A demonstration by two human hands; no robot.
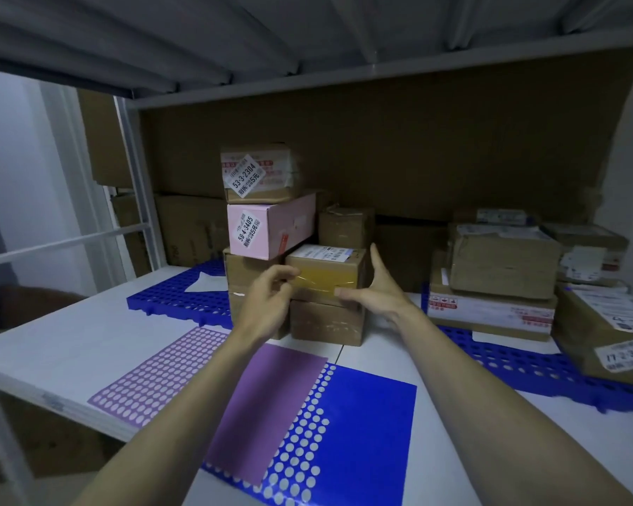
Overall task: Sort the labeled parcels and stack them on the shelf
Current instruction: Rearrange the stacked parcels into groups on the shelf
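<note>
Both hands are holding a taped brown box point(326, 275) on a lower box point(326, 323) on the shelf point(70, 345), beside the pink box point(267, 228). The left hand point(267, 301) is curling its grip on the front corner, and the right hand point(377, 290) is pressing with straight fingers, probably to align the stack.

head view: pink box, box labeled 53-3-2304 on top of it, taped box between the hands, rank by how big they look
1. pink box, largest as it looks.
2 and 3. box labeled 53-3-2304 and taped box look about alike; the taped one sits nearer the camera and the left hand and right hand partly cover it, so no ranking.
</note>
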